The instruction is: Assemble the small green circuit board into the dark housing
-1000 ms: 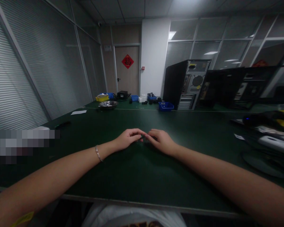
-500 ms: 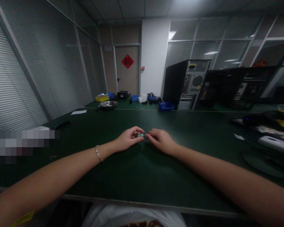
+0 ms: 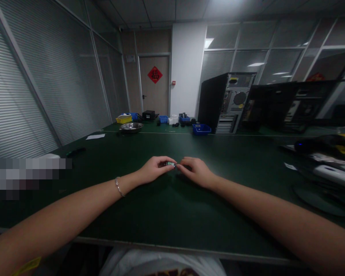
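A small green and silver piece (image 3: 171,164), like a tiny circuit board, is pinched between the thumb and fingers of my left hand (image 3: 154,168), above the middle of the green table (image 3: 161,214). My right hand (image 3: 197,171) is just to the right, its thumb and forefinger pressed together at the right end of the piece. Whatever lies between those right fingertips is too small to make out. A thin bracelet (image 3: 119,186) circles my left wrist.
A metal bowl (image 3: 131,127), a yellow tray (image 3: 124,119) and a blue bin (image 3: 201,129) stand at the back. Behind the bin's right side rises a black computer tower (image 3: 227,103). Cables and a white device (image 3: 336,175) lie at the right.
The fingers of my left hand have closed slightly further over the small green piece, covering more of it. My right hand has hardly moved.
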{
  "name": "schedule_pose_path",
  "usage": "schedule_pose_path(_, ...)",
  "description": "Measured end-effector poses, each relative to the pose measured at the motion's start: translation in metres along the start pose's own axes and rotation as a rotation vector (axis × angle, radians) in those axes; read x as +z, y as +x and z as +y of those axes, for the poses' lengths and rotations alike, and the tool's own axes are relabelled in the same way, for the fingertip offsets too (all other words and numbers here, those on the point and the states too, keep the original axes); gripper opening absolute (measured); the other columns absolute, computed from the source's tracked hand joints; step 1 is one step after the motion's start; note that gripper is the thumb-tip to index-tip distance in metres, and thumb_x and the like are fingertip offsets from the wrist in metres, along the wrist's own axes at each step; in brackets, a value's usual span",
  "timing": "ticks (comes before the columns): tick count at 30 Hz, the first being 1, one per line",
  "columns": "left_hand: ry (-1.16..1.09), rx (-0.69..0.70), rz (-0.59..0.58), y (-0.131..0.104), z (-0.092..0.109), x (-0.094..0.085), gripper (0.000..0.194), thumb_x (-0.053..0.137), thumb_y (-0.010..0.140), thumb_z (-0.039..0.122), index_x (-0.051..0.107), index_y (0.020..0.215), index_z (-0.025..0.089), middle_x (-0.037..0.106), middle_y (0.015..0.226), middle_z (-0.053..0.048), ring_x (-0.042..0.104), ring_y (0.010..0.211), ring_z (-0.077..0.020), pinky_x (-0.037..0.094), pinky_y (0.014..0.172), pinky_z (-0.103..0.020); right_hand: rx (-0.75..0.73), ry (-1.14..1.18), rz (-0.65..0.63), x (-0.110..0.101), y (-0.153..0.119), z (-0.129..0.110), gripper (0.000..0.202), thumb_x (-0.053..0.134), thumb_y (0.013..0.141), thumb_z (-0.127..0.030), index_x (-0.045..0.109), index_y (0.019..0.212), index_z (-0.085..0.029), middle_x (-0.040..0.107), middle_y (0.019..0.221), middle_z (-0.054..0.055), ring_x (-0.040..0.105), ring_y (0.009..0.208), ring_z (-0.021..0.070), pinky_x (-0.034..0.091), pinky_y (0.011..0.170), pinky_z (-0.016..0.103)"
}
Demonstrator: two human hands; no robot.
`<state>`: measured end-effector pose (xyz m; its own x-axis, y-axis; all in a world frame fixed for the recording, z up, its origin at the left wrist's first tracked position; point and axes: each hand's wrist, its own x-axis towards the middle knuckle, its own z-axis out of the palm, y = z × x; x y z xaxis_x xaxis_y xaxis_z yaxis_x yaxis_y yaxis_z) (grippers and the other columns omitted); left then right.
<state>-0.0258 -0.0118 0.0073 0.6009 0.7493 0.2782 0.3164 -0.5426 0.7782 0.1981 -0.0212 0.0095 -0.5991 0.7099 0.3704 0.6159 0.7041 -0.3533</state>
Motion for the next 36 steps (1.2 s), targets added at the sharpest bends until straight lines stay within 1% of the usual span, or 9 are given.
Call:
schedule_pose_path(5,-0.031,-0.055,-0.016,0.0004,-0.0004,0.0004,0.036,0.058,0.086,0.037,0.063,0.115,0.017,0.067,0.089,-0.005,0.061,0.079,-0.0176,0.046,0.068,-0.027,-0.020,-0.005,0.009,0.0009,0.0001,0.0001,0.030,0.044,0.096,-0.035,0.066,0.086,-0.017,0.060,0.080,0.004,0.054,0.073,0.0143,0.038,0.064,0.025)
schedule_pose_path(12,-0.118,-0.064,-0.031,0.0003,-0.0034,0.0013,0.037,0.059,0.085,0.036,0.062,0.115,0.016,0.067,0.095,-0.007,0.062,0.083,-0.0183,0.048,0.074,-0.030,-0.037,0.008,0.013,0.0019,-0.0003,0.0005,0.031,0.043,0.096,-0.035,0.065,0.084,-0.017,0.059,0.079,0.003,0.053,0.072,0.0141,0.039,0.065,0.025)
schedule_pose_path(20,-0.089,-0.040,0.013,0.0012,-0.0019,0.0006,0.036,0.058,0.086,0.037,0.062,0.115,0.016,0.066,0.100,-0.007,0.062,0.084,-0.0183,0.049,0.074,-0.030,-0.062,0.026,0.013,0.0021,0.0004,0.0015,0.030,0.043,0.096,-0.035,0.065,0.087,-0.017,0.059,0.080,0.004,0.054,0.073,0.0142,0.039,0.065,0.025)
schedule_pose_path(23,-0.085,-0.043,0.006,0.0012,-0.0016,0.0001,0.036,0.059,0.085,0.038,0.063,0.115,0.016,0.067,0.098,-0.007,0.062,0.083,-0.0187,0.049,0.074,-0.031,-0.067,0.017,0.001,0.0015,0.0000,0.0007,0.030,0.043,0.096,-0.035,0.065,0.087,-0.017,0.060,0.081,0.004,0.055,0.073,0.0144,0.040,0.066,0.025)
schedule_pose_path(28,-0.136,-0.052,-0.022,0.0006,-0.0007,-0.0004,0.034,0.060,0.085,0.032,0.063,0.115,0.016,0.066,0.103,-0.008,0.062,0.087,-0.0188,0.049,0.079,-0.032,-0.070,0.012,-0.009,0.0008,-0.0008,0.0002,0.029,0.043,0.096,-0.035,0.065,0.087,-0.018,0.059,0.080,0.003,0.054,0.072,0.0145,0.040,0.065,0.025)
schedule_pose_path(36,-0.229,-0.072,-0.032,0.0018,-0.0045,0.0015,0.032,0.061,0.084,0.028,0.064,0.113,0.016,0.066,0.099,-0.007,0.061,0.085,-0.0175,0.048,0.078,-0.032,-0.109,0.012,-0.009,0.0019,-0.0010,0.0022,0.029,0.043,0.096,-0.033,0.063,0.084,-0.016,0.058,0.079,0.003,0.054,0.072,0.0135,0.039,0.066,0.024)
